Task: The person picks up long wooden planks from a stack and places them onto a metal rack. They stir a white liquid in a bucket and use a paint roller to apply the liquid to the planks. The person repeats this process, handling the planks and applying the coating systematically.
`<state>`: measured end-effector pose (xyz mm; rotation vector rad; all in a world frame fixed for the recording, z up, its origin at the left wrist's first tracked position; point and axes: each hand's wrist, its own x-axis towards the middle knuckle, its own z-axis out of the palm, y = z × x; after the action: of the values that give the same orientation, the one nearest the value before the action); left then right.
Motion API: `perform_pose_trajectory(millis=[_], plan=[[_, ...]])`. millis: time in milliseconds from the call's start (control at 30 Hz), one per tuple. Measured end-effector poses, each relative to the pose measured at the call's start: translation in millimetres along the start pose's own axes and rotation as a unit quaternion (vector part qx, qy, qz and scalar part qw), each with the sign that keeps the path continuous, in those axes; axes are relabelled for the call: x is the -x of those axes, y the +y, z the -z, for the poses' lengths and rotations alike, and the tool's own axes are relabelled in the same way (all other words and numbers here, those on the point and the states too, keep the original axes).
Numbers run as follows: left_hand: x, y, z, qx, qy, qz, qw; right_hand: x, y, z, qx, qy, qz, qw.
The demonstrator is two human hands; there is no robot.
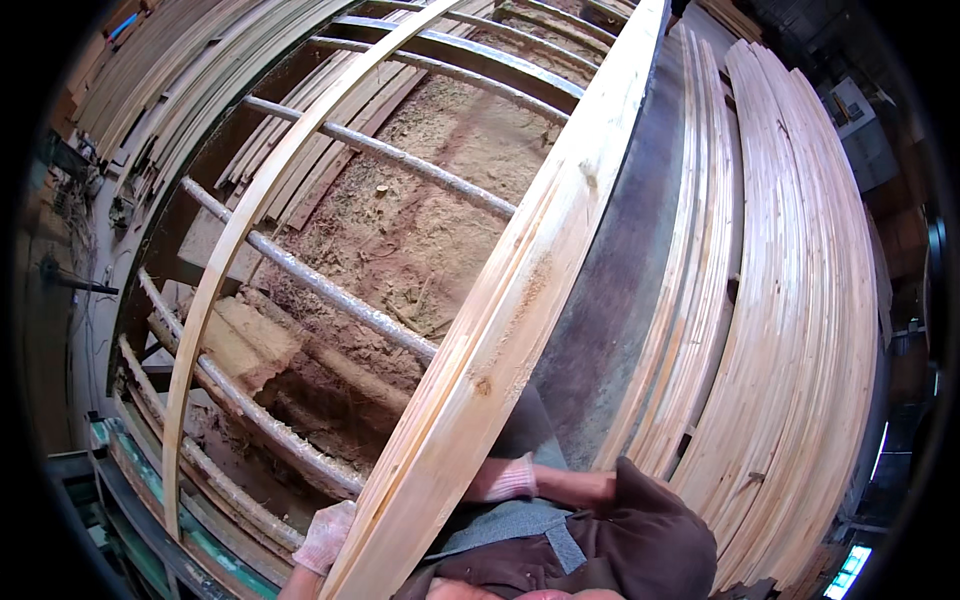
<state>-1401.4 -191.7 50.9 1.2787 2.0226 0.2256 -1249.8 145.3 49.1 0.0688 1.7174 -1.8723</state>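
Observation:
A long stack of pale wooden boards [505, 375] runs from the lower middle up to the far right, its near end close to my body. My left hand [326, 537], in a whitish-pink knit glove, grips the stack's left side near that end. On the other side my right hand [503, 480], gloved alike, holds the stack's right edge, its fingertips hidden by the wood. The top board shows knots and a patch of sawdust. To the left, a single narrow wooden strip [262, 190] lies across the metal rollers [340, 293], apart from both hands.
Sawdust [440, 160] covers the ground beneath the roller frame, with loose boards at its far left. Stacked planks [790, 300] fill the right side beyond a dark floor strip [625, 270]. A green metal frame [150, 480] stands at the lower left.

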Motion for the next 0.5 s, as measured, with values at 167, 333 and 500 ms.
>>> perform_pose_trajectory(millis=[167,333,500], plan=[[-21,-21,-28,0.014,0.015,0.015,1.0,104,-32,89,0.027,0.373,-0.052,0.926],[-27,-27,-20,0.115,0.046,0.034,0.992,80,-156,120,0.459,0.409,0.36,0.702],[-22,27,79,-0.083,-0.103,0.166,0.977,-4,-157,103,0.596,0.215,0.347,0.691]])
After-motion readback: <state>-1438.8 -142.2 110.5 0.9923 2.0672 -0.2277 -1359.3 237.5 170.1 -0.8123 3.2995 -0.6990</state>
